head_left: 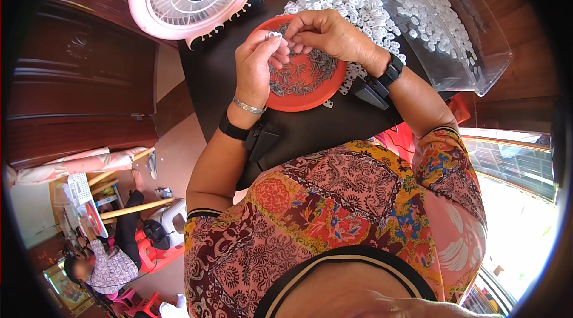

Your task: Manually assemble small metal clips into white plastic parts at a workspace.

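Note:
My left hand (255, 62) pinches a small white plastic piece (274, 35) between thumb and fingertips, above a round orange-red basin (301, 105). My right hand (334, 34) is closed in a pinch close beside it, fingertips nearly meeting the left ones. Whatever the right fingers hold is too small to make out. Many thin grey screw-like pieces (298, 84) lie in the basin, some hidden beneath my hands. Behind and to the right of the basin, small white plastic pieces (355, 19) with holes are heaped on the black tabletop (221, 73).
A pink-and-white animal-shaped fan (140, 7) stands at the back left. Clear plastic bins (477, 82) at the back right hold more white pieces. Black devices are strapped to both wrists. Far off at lower left, another person (113, 264) sits near red stools (140, 303).

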`<control>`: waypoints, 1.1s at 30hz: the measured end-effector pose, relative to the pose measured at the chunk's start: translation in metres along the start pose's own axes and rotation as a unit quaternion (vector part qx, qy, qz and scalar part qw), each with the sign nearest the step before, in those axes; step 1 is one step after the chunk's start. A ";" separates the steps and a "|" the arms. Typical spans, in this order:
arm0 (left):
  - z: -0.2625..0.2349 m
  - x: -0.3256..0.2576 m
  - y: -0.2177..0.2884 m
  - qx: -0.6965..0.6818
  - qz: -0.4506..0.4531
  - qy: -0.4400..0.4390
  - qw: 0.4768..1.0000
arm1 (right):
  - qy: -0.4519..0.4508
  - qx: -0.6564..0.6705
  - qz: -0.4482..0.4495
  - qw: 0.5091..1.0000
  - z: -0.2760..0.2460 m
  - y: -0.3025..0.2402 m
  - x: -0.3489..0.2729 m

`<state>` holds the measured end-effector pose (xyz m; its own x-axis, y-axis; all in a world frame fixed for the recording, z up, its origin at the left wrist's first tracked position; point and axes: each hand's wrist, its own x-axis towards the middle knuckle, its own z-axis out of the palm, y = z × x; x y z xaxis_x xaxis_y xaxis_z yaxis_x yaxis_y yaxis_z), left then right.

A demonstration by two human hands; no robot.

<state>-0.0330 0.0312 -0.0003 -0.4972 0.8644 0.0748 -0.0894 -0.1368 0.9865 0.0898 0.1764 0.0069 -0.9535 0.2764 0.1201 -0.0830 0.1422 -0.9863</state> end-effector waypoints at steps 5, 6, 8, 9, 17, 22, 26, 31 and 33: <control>-0.001 0.000 -0.001 -0.002 0.003 0.003 1.000 | 0.001 0.018 0.004 1.000 0.002 -0.001 0.000; 0.000 0.000 -0.001 -0.001 0.003 0.002 1.000 | 0.001 0.018 0.004 1.000 0.002 -0.001 0.000; 0.000 0.000 -0.001 -0.001 0.003 0.001 1.000 | 0.002 0.009 0.014 1.000 0.001 0.000 0.001; 0.000 0.000 -0.001 0.000 0.003 0.001 1.000 | 0.002 0.009 0.014 1.000 0.000 0.000 0.001; 0.001 0.000 -0.001 -0.015 0.006 0.006 1.000 | -0.009 0.054 0.000 0.999 -0.005 0.008 0.004; 0.000 0.000 0.000 -0.001 0.013 0.007 1.000 | 0.041 -0.021 -0.044 0.998 -0.003 0.014 0.005; -0.002 0.001 0.000 -0.015 0.019 0.010 1.000 | 0.082 -0.241 -0.125 0.959 -0.002 0.008 0.001; -0.003 0.002 -0.002 -0.013 0.021 0.023 0.999 | -0.098 -0.277 -0.075 0.953 -0.004 -0.009 -0.006; -0.003 0.003 -0.004 -0.010 0.022 0.023 0.999 | -0.148 -0.291 -0.083 0.942 0.001 -0.010 -0.007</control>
<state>-0.0369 0.0322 -0.0043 -0.5394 0.8347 0.1114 -0.0830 -0.1844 0.9793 0.0974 0.1721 0.0159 -0.9876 -0.0594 0.1451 -0.1464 0.6806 -0.7179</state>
